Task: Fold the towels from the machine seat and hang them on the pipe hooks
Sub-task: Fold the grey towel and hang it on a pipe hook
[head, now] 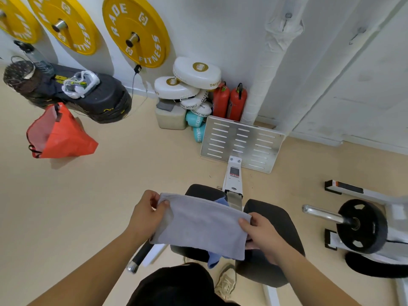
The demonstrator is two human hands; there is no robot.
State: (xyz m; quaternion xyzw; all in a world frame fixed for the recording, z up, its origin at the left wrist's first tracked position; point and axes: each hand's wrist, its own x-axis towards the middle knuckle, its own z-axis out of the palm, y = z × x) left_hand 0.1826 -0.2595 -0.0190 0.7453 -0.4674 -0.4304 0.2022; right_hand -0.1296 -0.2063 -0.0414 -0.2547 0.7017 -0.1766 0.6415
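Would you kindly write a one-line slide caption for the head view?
Left hand and right hand hold a grey towel above the black machine seat, where a blue towel lies.

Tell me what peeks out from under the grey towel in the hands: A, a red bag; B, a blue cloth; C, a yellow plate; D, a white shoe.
B: a blue cloth shows past the top and bottom edges of the grey towel that the left hand and right hand hold.
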